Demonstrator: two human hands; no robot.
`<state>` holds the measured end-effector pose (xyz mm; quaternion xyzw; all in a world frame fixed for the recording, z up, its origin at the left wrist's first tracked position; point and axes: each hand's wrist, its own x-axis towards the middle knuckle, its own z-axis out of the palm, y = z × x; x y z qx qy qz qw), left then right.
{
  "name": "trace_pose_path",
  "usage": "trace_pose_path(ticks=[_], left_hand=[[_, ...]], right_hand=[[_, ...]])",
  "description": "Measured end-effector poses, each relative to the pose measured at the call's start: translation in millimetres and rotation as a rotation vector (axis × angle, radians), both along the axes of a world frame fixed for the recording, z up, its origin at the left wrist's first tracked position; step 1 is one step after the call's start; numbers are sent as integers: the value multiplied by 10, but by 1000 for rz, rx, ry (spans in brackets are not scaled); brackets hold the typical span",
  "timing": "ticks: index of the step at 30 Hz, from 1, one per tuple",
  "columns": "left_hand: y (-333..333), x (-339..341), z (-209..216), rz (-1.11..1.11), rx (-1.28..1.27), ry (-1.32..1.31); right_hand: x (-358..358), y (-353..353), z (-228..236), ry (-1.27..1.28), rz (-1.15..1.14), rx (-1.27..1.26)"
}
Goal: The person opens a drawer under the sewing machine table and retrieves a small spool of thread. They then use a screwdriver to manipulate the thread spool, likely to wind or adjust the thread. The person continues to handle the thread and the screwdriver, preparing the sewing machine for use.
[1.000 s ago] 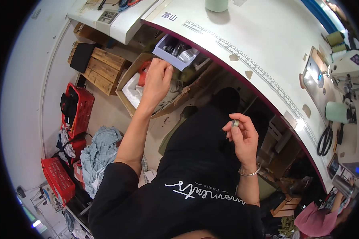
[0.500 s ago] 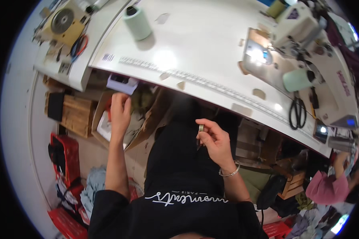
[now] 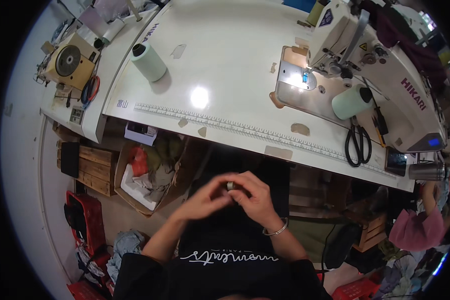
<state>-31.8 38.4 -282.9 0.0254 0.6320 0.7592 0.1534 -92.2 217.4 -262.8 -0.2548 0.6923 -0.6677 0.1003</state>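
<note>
Greenish spool (image 3: 230, 185) | likely light, stiff, slick; grip by edges | right hand (image 3: 255, 198): pinching it | left hand (image 3: 206, 202): half-curled, blurred, hold unclear

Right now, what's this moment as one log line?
right hand: holds small spool | left hand: close by, touch unclear | table: scissors on top
</note>
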Motion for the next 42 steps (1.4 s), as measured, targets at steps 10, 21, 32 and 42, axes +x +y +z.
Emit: trace_pose_path(ticks=[10,21,32,42], left_hand=[[-43,174,-147,-132,-213,-113],[265,-396,396,-340,-675,373],[1912,-1710,1028,-376,-588,911],[3243,-2754,742,-313,-579,1046]], right_hand=[[-28,247,81,-510,164,-282],[-136,1153,264,-235,-433,-180],[-619,1846,96,487,-1180,492],[-643,1971,149,446,-1092,425]])
